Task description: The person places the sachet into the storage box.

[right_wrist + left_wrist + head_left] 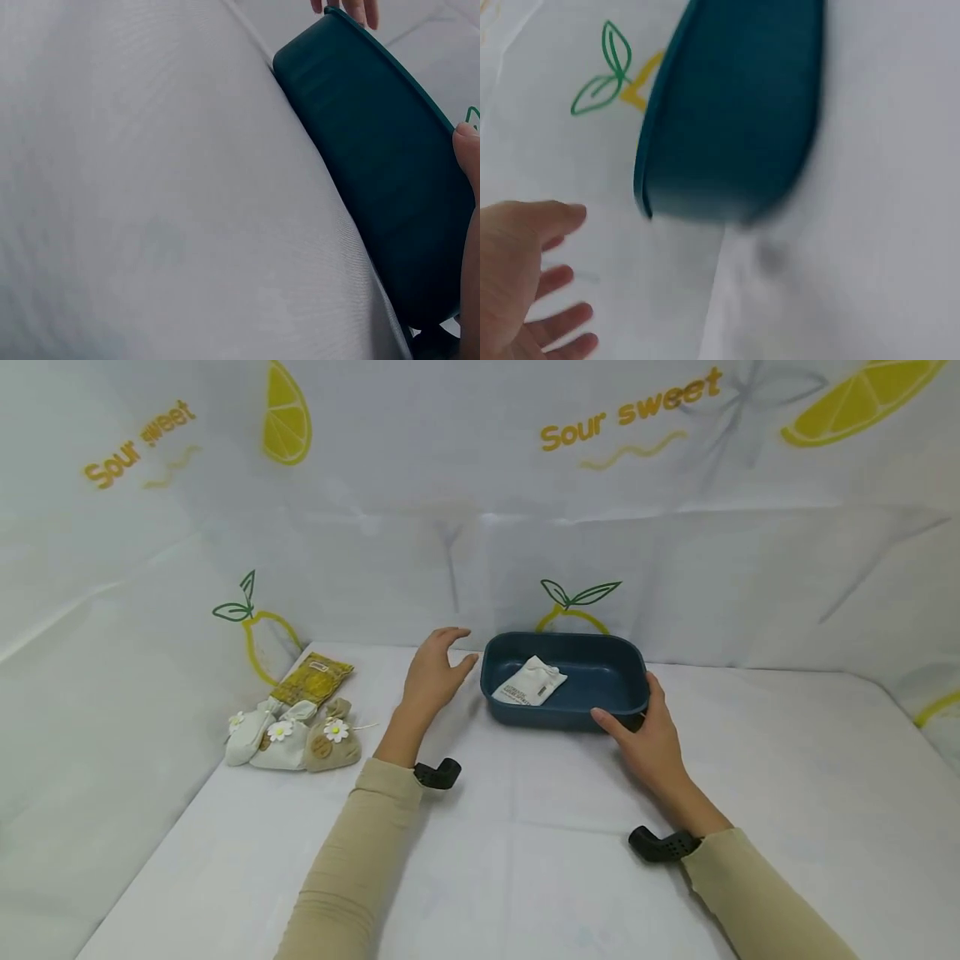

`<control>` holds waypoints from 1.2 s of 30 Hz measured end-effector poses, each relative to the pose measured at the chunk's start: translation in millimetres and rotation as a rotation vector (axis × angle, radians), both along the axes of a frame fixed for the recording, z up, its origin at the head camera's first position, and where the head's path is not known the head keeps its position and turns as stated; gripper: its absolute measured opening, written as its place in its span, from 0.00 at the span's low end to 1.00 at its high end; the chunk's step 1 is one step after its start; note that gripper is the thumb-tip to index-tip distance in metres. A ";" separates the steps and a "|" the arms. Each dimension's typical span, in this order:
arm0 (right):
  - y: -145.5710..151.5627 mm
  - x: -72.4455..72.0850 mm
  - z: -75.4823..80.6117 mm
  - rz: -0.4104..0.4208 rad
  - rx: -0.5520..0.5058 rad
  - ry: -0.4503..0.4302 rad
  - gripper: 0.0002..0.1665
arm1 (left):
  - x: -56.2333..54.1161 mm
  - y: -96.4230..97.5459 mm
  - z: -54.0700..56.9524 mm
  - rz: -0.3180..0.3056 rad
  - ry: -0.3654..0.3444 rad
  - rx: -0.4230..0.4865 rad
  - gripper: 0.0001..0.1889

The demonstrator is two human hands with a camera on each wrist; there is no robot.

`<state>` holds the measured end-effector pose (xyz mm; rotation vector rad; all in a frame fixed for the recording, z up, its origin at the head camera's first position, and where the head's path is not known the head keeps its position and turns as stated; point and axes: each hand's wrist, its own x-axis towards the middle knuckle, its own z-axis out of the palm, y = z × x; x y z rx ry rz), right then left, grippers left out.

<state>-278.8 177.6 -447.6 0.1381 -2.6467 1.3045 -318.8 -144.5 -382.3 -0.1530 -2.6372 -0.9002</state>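
A dark blue rectangular plastic bin (573, 718) is at the back of the table, near the wall. Inside, toward its left end, lies a small white packet (531, 681) with dark print. My right hand (647, 735) grips the bin's right end, thumb at the front rim and fingers round the side. Beside the left end is my left hand (437, 672), fingers spread and slightly bent, holding nothing. The left wrist view shows this hand (517, 277) apart from the bin's end (727, 112). In the right wrist view, the right thumb (466, 135) overlaps the bin's rim.
To the left sit several small cloth pouches (333, 747) with white daisies, with a yellow printed packet (315, 678) behind them. A white cloth covers the table (525, 860). White sheeting (390, 560) with lemon drawings rises behind it.
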 end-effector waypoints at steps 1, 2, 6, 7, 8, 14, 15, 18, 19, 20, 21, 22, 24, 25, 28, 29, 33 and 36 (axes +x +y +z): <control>0.2 0.2 0.3 -0.001 -0.002 -0.002 0.64 | 1.0 -7.3 1.4 -0.001 0.012 -0.020 0.25; 0.4 0.3 0.5 -0.003 -0.003 -0.005 0.64 | 2.5 -14.9 3.4 -0.004 0.024 -0.041 0.25; 1.0 0.4 0.7 -0.006 -0.010 -0.006 0.65 | 9.2 -46.0 15.1 0.002 0.036 -0.110 0.27; 1.4 0.3 0.7 -0.007 -0.010 -0.005 0.65 | 10.8 -53.7 18.4 0.007 0.032 -0.117 0.28; 1.7 0.3 0.7 -0.009 -0.010 -0.003 0.65 | 12.6 -61.3 21.5 0.012 0.028 -0.118 0.29; 3.7 0.1 1.5 -0.011 -0.011 0.002 0.64 | 15.7 -106.4 30.5 0.042 -0.008 -0.116 0.34; 3.6 0.0 1.7 -0.010 -0.012 0.001 0.64 | 15.6 -114.1 30.4 0.048 -0.022 -0.109 0.34; 2.7 -0.5 2.1 -0.007 -0.013 -0.003 0.63 | 14.0 -138.3 28.6 0.080 -0.077 -0.083 0.36; 2.2 -0.6 2.2 -0.006 -0.013 -0.003 0.63 | 13.8 -146.2 28.0 0.097 -0.104 -0.072 0.37; 1.7 -0.5 2.3 -0.004 -0.012 -0.004 0.63 | 13.3 -154.1 27.1 0.113 -0.131 -0.063 0.37; 1.1 -0.4 2.4 -0.001 -0.012 -0.005 0.63 | 12.6 -161.8 26.1 0.126 -0.154 -0.058 0.38; 0.7 -0.3 2.6 0.001 -0.012 -0.006 0.63 | 12.0 -169.1 25.1 0.136 -0.175 -0.051 0.38; 0.2 0.4 3.3 0.003 -0.014 -0.006 0.63 | 11.6 -181.6 23.6 0.143 -0.207 -0.003 0.39; 0.1 0.8 3.7 0.003 -0.014 -0.006 0.63 | 11.4 -187.1 22.7 0.144 -0.214 0.028 0.39; -0.2 1.4 4.3 0.002 -0.018 0.000 0.63 | 10.1 -201.0 19.9 0.141 -0.234 0.115 0.41; -0.4 1.5 4.1 0.003 -0.019 0.003 0.63 | 10.0 -204.9 18.7 0.144 -0.245 0.136 0.41; -2.6 1.0 2.5 0.013 -0.019 0.006 0.63 | 9.8 -220.6 12.7 0.162 -0.336 0.125 0.42; -2.2 0.8 2.6 0.013 -0.017 0.003 0.63 | 6.3 -228.8 7.6 0.135 -0.428 0.043 0.41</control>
